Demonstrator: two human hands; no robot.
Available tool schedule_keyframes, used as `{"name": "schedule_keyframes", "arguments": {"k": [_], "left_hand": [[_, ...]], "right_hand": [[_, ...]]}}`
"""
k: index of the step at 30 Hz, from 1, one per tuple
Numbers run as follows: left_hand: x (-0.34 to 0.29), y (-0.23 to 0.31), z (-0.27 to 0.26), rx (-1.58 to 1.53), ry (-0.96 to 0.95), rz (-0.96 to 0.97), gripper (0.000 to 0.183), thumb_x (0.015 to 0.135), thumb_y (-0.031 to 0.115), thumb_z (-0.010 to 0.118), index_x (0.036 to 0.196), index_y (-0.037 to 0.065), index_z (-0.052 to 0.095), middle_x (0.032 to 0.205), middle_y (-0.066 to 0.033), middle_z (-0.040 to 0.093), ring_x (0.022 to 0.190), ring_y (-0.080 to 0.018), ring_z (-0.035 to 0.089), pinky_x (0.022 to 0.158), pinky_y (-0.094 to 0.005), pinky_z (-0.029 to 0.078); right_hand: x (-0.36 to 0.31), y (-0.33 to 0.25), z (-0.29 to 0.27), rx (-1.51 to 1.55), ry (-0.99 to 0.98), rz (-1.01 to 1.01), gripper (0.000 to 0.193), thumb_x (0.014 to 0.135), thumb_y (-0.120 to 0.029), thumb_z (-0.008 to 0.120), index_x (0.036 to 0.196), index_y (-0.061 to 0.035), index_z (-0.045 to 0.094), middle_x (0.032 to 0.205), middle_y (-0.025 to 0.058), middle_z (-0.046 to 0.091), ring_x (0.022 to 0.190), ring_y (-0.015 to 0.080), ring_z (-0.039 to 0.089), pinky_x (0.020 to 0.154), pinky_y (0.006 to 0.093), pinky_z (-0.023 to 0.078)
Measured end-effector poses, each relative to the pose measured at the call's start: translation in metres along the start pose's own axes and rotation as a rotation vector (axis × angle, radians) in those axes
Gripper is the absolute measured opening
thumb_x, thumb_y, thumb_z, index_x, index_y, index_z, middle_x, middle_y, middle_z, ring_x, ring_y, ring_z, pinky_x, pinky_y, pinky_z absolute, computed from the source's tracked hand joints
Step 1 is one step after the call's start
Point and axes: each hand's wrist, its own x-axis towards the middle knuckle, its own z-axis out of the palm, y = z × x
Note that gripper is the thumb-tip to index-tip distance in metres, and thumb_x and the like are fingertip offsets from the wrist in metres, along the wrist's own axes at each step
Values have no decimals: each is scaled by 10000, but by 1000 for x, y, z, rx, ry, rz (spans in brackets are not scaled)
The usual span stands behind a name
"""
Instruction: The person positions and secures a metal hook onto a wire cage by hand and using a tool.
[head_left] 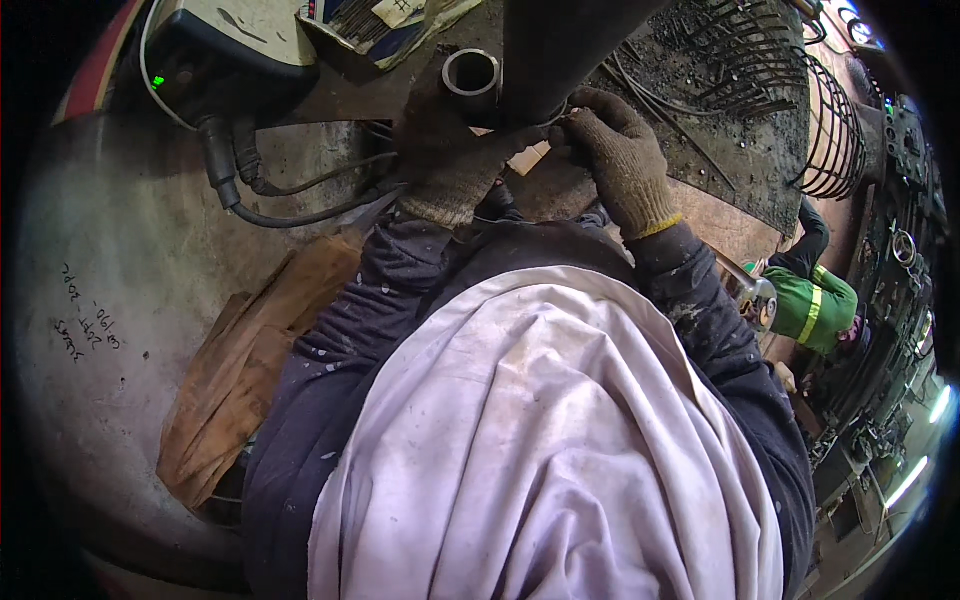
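A pale cloth (545,430) drapes over the person's front, between dark sleeves. Beyond it are two gloved hands: the left hand (440,180) is just below a short metal pipe (472,91) with its open end up; the right hand (625,165) curls its fingers beside a dark column (570,60). What either grips, I cannot tell. Farther right, curved rods (740,60) lie on a table (775,160); beyond, someone in green (815,305) bends.

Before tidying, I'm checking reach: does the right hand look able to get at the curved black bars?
Probably yes: the gloved right hand is beside the bench, with only thin rods and dark grit seen between it and the curved black bars, though depth is unclear.
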Motion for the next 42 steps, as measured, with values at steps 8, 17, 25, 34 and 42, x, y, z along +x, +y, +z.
{"name": "schedule_keyframes", "arguments": {"k": [8,17,25,34,42], "left_hand": [[0,-8,5,-92,100,62,467,685,320,885,1004,36,697,951,-87,737,820,-201,712,706,-314,567],[-1,-12,5,-118,81,61,509,648,343,900,995,41,684,935,-93,731,811,-215,714,703,-329,571],[-2,-14,6,-122,76,59,546,615,363,914,987,46,673,921,-98,726,802,-227,716,700,-343,574],[-1,-14,4,-129,70,60,587,578,386,929,979,51,660,905,-104,720,793,-241,717,697,-358,578],[5,-16,8,-142,76,51,625,545,406,943,971,55,649,891,-109,714,785,-254,719,694,-371,581]], "right_hand": [[1,0,2,87,7,26,362,943,-141,616,1235,70,582,1040,156,693,892,185,698,822,281,571],[3,2,1,57,9,9,369,935,-148,637,1230,67,588,1040,152,694,886,185,702,807,281,577],[1,-1,3,-44,22,20,353,966,-188,613,1239,34,595,1040,95,684,878,137,667,787,256,547],[-2,-7,4,36,-17,38,344,975,-176,592,1247,36,585,1038,101,681,896,145,668,808,262,550],[1,-5,3,180,19,14,361,976,-172,569,1269,39,566,1037,137,687,897,201,696,826,302,570]]}}
